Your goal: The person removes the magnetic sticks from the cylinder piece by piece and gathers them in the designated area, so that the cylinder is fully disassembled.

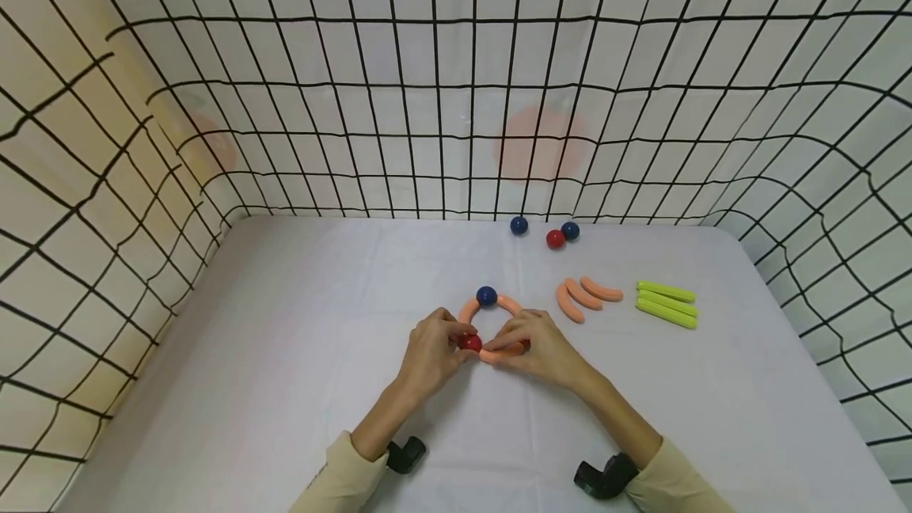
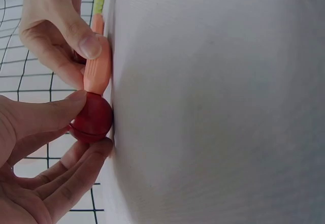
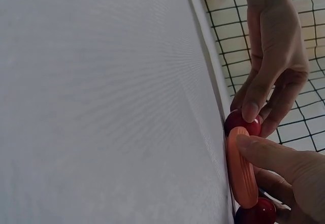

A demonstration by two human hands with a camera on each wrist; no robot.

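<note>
Near the middle of the table, curved orange rods and balls form a ring. My left hand [image 1: 433,345] pinches a red ball [image 2: 94,117] at the ring's near left between thumb and fingers. With thumb and fingers, my right hand [image 1: 536,345] grips a curved orange rod [image 3: 241,168] whose end meets that ball. Another red ball [image 3: 256,213] sits at the rod's other end, partly covered by the right hand. At the far side of the ring, a dark blue ball [image 1: 487,296] lies between two orange rods, one of them the right rod [image 1: 509,305].
Right of the ring lie several loose curved orange rods [image 1: 584,294] and straight lime-green rods [image 1: 666,305]. Toward the back are a loose red ball [image 1: 556,239] and two blue balls, one the left blue ball [image 1: 518,226]. Black wire mesh [image 1: 435,85] walls the white table [image 1: 306,299].
</note>
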